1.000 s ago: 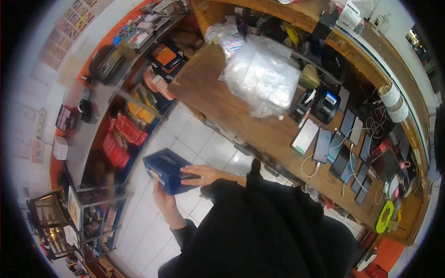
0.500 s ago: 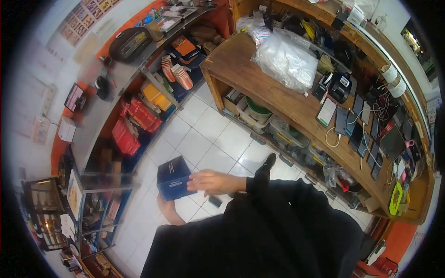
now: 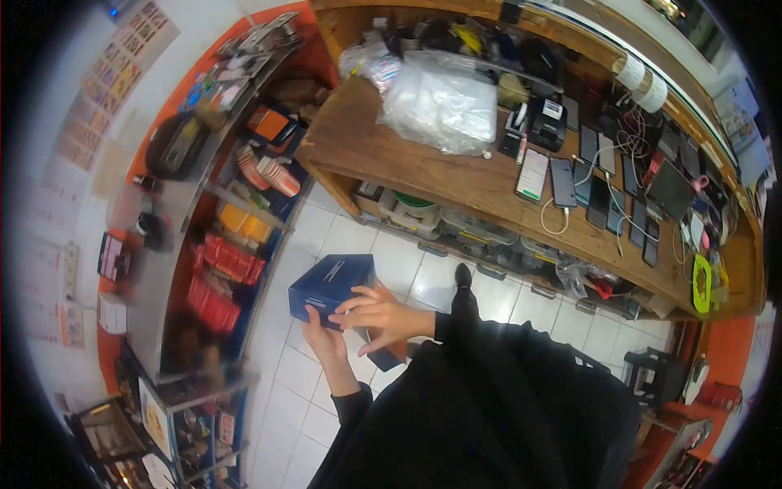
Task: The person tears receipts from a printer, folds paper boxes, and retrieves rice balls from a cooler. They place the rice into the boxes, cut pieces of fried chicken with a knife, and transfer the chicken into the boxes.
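Note:
A dark blue cardboard box (image 3: pixel 332 275) with thin white lettering is held in front of me, above the tiled floor. My left hand (image 3: pixel 327 349) grips its near left corner, thumb up against the side and the other fingers hidden underneath. My right hand (image 3: pixel 383 316) lies on the near right edge, fingertips bent over the side and thumb spread downward. Under that thumb hangs a dark flap-like piece (image 3: pixel 383 359) with orange beside it; the right hand covers where it meets the box.
To the right, a wooden counter (image 3: pixel 342 134) carries a plastic-wrapped bundle (image 3: pixel 444 102), several phones (image 3: pixel 562 183) and cables. A steel counter (image 3: pixel 183 220) runs along the left, with red packs (image 3: pixel 216 293) on the shelf below. A black stool (image 3: pixel 652 375) stands at right.
The box has tilted and come closer to my view. My left hand has risen from below onto its near side, and my right hand has shifted right with it. My view has turned.

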Motion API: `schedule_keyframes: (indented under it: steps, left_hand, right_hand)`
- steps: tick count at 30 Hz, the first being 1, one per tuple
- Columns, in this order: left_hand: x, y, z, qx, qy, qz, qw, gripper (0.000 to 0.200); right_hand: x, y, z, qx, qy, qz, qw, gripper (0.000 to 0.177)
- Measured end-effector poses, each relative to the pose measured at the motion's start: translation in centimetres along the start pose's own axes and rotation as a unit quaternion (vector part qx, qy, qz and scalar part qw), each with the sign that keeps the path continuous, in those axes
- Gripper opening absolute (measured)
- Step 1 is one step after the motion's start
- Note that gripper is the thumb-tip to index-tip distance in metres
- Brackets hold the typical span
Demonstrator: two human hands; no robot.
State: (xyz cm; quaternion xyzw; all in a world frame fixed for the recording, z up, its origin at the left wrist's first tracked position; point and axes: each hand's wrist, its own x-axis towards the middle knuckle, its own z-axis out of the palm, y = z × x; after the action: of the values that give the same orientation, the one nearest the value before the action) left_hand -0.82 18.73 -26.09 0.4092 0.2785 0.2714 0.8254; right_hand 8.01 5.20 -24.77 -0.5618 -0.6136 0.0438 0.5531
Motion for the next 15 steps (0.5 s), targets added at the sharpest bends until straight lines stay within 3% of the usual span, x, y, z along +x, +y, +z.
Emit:
schedule_keyframes:
  steps: [4,6,8,9,10,11,12,15]
  left_hand:
    - [1.9,-2.1,3.8,-0.005,-0.070,-0.048,0.996,0.034]
    - [2.6,-3.2,5.6,-0.114,-0.102,-0.186,0.970,0.034]
    - [2.5,-4.5,8.5,-0.083,-0.121,-0.191,0.971,0.035]
    - [2.2,-5.1,10.8,-0.025,-0.108,-0.173,0.979,0.036]
    - [2.0,-6.0,12.8,0.031,-0.096,-0.151,0.983,0.037]
    - [2.6,-7.8,13.9,-0.046,-0.123,-0.144,0.981,0.038]
    - [3.8,-9.2,14.2,-0.044,-0.125,-0.140,0.981,0.038]
    - [5.7,-10.3,16.8,-0.012,-0.080,-0.240,0.968,0.048]
  right_hand:
    - [-1.2,0.9,-5.6,0.038,-0.021,0.035,0.998,0.060]
    - [-2.0,2.0,-7.9,0.029,-0.028,0.035,0.999,0.064]
    - [-3.3,3.6,-9.6,0.074,0.067,0.053,0.994,0.068]
    - [-3.0,2.8,-11.2,0.144,0.119,0.124,0.975,0.070]
    - [-3.0,3.0,-12.7,0.142,0.120,0.121,0.975,0.070]
    - [-3.1,3.4,-14.1,0.090,0.119,0.089,0.985,0.071]
    - [-3.1,3.7,-15.5,0.038,0.119,0.055,0.991,0.072]
    - [-4.5,5.5,-19.2,-0.002,0.102,0.034,0.994,0.073]
